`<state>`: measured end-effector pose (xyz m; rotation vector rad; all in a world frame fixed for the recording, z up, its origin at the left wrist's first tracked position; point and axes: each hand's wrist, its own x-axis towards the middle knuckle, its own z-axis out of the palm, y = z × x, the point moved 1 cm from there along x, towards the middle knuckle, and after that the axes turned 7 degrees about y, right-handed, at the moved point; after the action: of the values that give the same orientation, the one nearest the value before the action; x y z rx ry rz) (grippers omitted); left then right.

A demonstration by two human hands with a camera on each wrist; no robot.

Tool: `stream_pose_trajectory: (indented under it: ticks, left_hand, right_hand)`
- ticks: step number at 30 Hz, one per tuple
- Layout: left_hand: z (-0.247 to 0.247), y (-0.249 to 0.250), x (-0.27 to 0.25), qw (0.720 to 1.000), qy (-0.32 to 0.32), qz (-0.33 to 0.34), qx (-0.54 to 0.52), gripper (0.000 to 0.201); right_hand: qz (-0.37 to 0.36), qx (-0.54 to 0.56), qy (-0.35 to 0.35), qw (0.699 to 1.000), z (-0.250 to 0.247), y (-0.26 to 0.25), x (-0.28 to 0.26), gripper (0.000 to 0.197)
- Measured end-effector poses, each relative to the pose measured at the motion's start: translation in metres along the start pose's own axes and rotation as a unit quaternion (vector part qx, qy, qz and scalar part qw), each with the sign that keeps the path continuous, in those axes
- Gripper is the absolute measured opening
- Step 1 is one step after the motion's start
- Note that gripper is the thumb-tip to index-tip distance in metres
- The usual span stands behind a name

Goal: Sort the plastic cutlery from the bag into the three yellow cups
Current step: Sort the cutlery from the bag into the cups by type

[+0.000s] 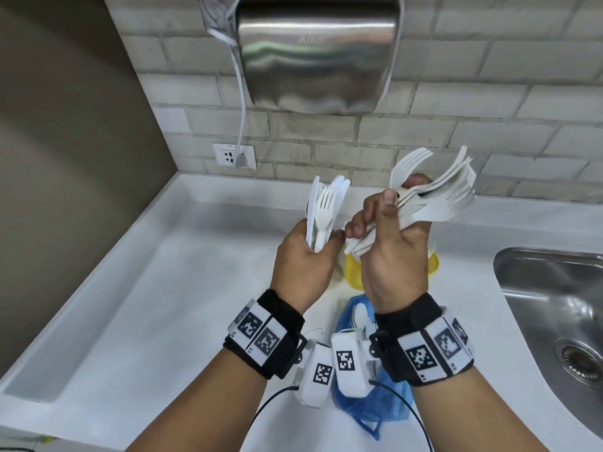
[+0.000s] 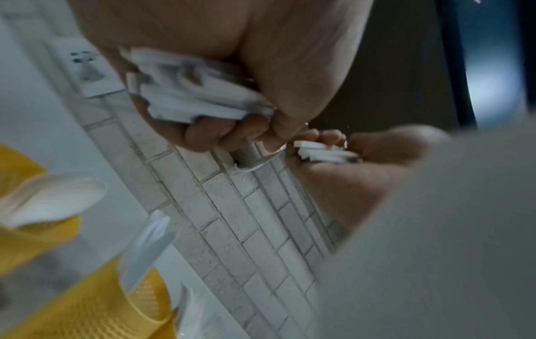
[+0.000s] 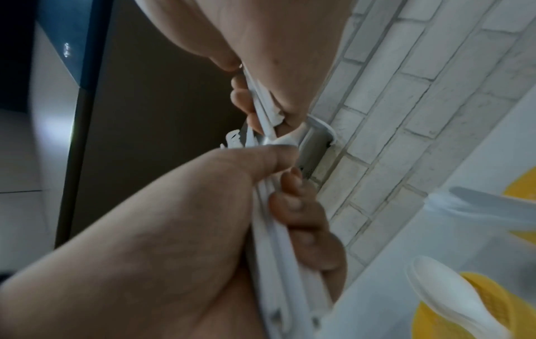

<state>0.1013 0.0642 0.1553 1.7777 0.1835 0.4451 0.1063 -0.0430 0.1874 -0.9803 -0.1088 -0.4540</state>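
Note:
Both hands are raised above the counter. My left hand (image 1: 318, 244) grips a small upright bunch of white plastic knives and forks (image 1: 326, 203). My right hand (image 1: 380, 220) grips a larger fan of white forks (image 1: 434, 194), tines pointing up and right. The hands almost touch. Behind the right hand, a yellow cup (image 1: 354, 274) shows partly. In the left wrist view, yellow mesh cups (image 2: 87, 307) hold white spoons (image 2: 52, 201). The right wrist view shows my right hand (image 3: 278, 174) around fork handles (image 3: 272, 231), and a yellow cup (image 3: 481, 305) with a spoon (image 3: 446, 295). The blue bag (image 1: 368, 406) lies under my wrists.
A steel sink (image 1: 554, 308) is set into the white counter (image 1: 163, 305) at the right. On the brick wall hangs a metal hand dryer (image 1: 319, 53), its cable running to a socket (image 1: 234, 155). A brown wall closes off the left side.

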Motion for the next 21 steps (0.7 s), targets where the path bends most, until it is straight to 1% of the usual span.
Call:
stream_pose_trajectory:
  ticks: [3, 4, 6, 8, 11, 15, 16, 20, 21]
  left_hand:
    - [0.0, -0.002, 0.001, 0.999, -0.017, -0.006, 0.027, 0.018]
    - [0.0, -0.003, 0.002, 0.999, -0.021, -0.008, 0.03, 0.019]
    - [-0.002, -0.006, 0.002, 0.999, -0.03, -0.01, 0.031, 0.021]
    - [-0.003, -0.008, 0.003, 0.998, -0.043, -0.012, 0.032, 0.02]
    - [-0.004, -0.007, 0.004, 0.998, -0.06, -0.018, 0.031, 0.02]
    - [-0.003, -0.005, 0.005, 0.997, -0.068, -0.032, 0.037, 0.028]
    - [-0.003, -0.004, 0.006, 0.996, -0.069, -0.03, 0.042, 0.028]
    - [-0.004, -0.001, 0.008, 0.994, -0.078, 0.004, 0.078, 0.015]
    - [-0.005, -0.001, 0.008, 0.994, -0.078, 0.006, 0.081, 0.015]
  right_hand:
    - [-0.017, 0.008, 0.031, 0.999, 0.002, 0.003, -0.001, 0.023]
    - [-0.027, 0.005, 0.032, 0.999, 0.002, 0.002, 0.001, 0.022]
    - [-0.037, -0.011, 0.014, 0.999, 0.004, -0.002, 0.006, 0.019]
    - [-0.01, -0.009, -0.012, 1.0, 0.007, -0.005, 0.007, 0.015]
    - [0.031, 0.03, -0.064, 0.997, 0.008, -0.007, 0.006, 0.011]
    - [0.044, 0.046, -0.112, 0.992, 0.011, -0.006, 0.001, 0.01]
    - [0.048, 0.044, -0.115, 0.991, 0.011, -0.004, -0.001, 0.017]
    - [0.071, 0.01, -0.113, 0.991, 0.008, 0.004, -0.006, 0.049]
    - [0.08, 0.0, -0.112, 0.99, 0.009, 0.004, -0.006, 0.054]
